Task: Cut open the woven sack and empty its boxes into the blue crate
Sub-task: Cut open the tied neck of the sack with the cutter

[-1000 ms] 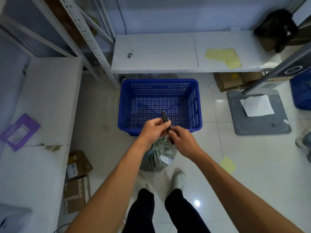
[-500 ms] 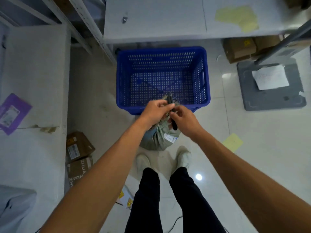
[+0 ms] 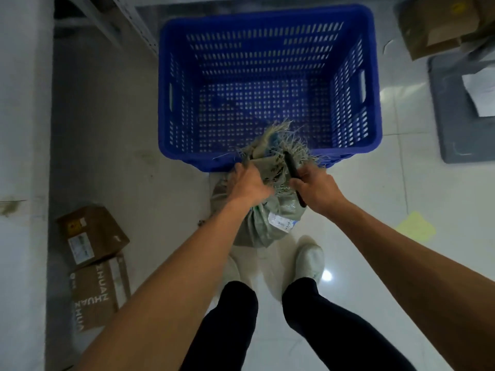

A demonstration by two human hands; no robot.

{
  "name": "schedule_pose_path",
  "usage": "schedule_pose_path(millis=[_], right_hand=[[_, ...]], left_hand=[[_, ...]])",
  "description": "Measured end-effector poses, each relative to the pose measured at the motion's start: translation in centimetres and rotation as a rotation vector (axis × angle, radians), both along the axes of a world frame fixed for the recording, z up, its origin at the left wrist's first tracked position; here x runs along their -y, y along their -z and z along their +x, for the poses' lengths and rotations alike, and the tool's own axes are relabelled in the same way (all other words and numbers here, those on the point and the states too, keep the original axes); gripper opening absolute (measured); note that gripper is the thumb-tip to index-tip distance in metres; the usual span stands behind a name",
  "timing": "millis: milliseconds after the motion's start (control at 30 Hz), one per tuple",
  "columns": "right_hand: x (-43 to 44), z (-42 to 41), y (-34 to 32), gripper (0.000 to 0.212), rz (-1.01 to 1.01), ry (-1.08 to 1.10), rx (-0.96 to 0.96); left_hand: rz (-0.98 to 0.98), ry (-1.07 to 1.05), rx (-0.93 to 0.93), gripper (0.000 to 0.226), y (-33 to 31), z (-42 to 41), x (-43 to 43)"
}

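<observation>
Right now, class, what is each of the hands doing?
Left hand: closed, gripping the neck of the woven sack.
Right hand: closed round a dark cutter.

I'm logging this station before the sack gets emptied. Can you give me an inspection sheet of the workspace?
Surface: glossy tiled floor with light glare.
Job's things: woven sack upright at the person's feet, frayed top up, just in front of the blue crate; no boxes in the crate yet.
Clutter: cardboard boxes on the floor at left; yellow paper at right.
Hands: left hand grips the sack's neck; right hand holds a dark cutter at the frayed top.
Cables: nothing seen.
Surroundings: white worktop at left; grey mat with a white sheet at right.
</observation>
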State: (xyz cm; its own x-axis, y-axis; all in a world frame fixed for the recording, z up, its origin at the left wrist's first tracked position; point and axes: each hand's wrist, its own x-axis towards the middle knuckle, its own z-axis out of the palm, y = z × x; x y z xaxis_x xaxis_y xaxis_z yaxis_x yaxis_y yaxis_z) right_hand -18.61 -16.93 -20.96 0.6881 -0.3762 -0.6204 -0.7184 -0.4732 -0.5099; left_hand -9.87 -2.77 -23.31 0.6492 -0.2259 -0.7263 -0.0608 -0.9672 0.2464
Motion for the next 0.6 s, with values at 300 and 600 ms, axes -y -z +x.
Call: schedule_pose_path(millis=[300,600], right_hand=[[0.7,0.9,9.1,0.024,-0.018,-0.134,0.108],[0.0,-0.5,0.8,0.025,-0.087,-0.204,0.121]], left_hand=[[-0.171,-0.148,0.139,0.074,10.4,-0.7,1.0],[-0.264,-0.228,-0.098,0.040,0.7,-1.5,-0.5]])
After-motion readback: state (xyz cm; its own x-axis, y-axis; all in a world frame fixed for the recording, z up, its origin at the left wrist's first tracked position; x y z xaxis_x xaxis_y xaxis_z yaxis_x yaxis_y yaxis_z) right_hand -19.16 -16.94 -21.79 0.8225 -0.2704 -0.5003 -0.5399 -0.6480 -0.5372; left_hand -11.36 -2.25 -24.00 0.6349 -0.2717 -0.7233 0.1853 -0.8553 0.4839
